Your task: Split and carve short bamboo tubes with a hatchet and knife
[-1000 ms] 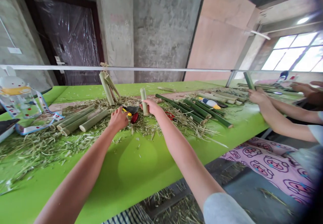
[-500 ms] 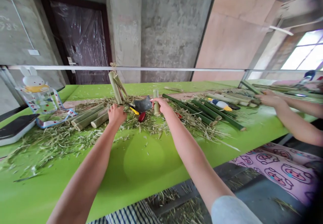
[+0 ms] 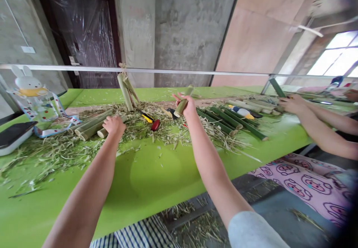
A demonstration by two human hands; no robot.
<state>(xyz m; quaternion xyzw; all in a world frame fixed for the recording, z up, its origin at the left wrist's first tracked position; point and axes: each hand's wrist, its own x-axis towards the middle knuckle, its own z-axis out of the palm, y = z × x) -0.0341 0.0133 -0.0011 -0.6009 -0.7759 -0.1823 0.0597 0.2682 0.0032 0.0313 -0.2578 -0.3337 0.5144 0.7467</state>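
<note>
My right hand (image 3: 187,106) grips a short green bamboo section (image 3: 183,100), lifted above the straw-like bamboo shavings (image 3: 167,136). My left hand (image 3: 114,125) curls over a pale cut bamboo section (image 3: 102,132) among similar pieces (image 3: 89,126). Between the hands lie a yellow utility knife (image 3: 147,117) and a red-handled tool (image 3: 155,125). A dark blade (image 3: 170,113) sits close to my right hand, partly hidden behind it. Green bamboo sticks (image 3: 223,120) lie to the right of my right hand.
The shavings lie on a long green table (image 3: 148,177). A tied bamboo bundle (image 3: 127,91) hangs from a metal rail (image 3: 167,71). A co-worker's hands (image 3: 292,104) work at the right. A rabbit-decorated clear bag (image 3: 30,100) and a dark tablet (image 3: 13,136) sit at the left.
My right hand has raised the short bamboo section and tilted it, moving up and right. My left hand has shifted left onto the pale pieces. The dark blade now shows less.
</note>
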